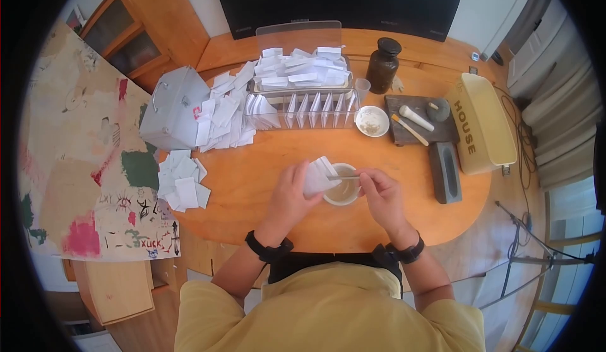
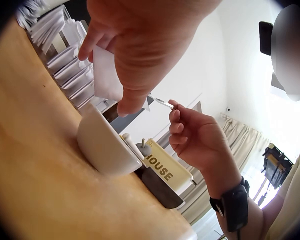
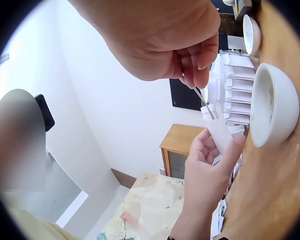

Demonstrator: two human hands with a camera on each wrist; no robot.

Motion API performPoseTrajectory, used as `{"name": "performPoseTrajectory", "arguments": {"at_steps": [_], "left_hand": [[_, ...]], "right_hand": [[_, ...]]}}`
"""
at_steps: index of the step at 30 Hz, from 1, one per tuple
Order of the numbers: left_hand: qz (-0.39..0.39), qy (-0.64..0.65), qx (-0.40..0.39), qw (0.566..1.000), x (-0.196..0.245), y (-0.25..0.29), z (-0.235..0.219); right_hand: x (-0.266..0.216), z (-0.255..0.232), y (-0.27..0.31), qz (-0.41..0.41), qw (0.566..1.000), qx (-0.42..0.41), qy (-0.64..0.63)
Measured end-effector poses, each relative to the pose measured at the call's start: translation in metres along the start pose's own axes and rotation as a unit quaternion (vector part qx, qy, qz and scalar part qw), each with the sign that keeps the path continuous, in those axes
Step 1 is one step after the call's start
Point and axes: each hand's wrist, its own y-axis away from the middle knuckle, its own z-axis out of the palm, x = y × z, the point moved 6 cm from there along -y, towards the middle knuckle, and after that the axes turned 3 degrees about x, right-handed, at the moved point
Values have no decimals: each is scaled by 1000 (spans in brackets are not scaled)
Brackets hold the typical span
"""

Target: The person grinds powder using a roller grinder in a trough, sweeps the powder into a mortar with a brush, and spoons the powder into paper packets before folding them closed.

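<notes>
One small white paper packet (image 1: 315,180), thin, folded, mouth parted; held above tabletop (image 1: 265,156), near rim of larger bowl (image 2: 106,147). Left hand (image 1: 291,194) pinches it, thumb against fingers. Right hand (image 1: 384,202) pinches one slim, shiny metal tool (image 1: 346,177), tip at packet's mouth. Two round, smooth white bowls: larger below hands, smaller bowl (image 1: 371,135) farther off, brownish powder inside. One dark grey block (image 1: 448,192) with long rounded hollow. Tabletop orange-brown, wood-grained.
</notes>
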Motion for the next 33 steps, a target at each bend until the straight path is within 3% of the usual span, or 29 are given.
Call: {"name": "performPoseTrajectory", "arguments": {"at_steps": [8,11,14,20,26,29,33], "left_hand": [[21,-25,18,999,1,8,2],[23,-32,29,999,1,11,0],[-38,-6,41,998,-11,16,-2],[-45,20,46,998,-16,17,-3],[-72,44,65,994,-24,18,-10],[-58,35,73,995,-26,23,-10],[-56,39,64,996,-25,24,-11]], "right_hand": [[3,10,-3,1,998,4,69],[13,6,-4,26,1000,6,12],[8,-15,-4,20,998,58,-26],[16,-30,0,31,996,85,-10],[39,-29,-4,-28,984,94,147],[50,-23,-5,24,994,56,94],[51,-21,-5,18,996,-34,74]]}}
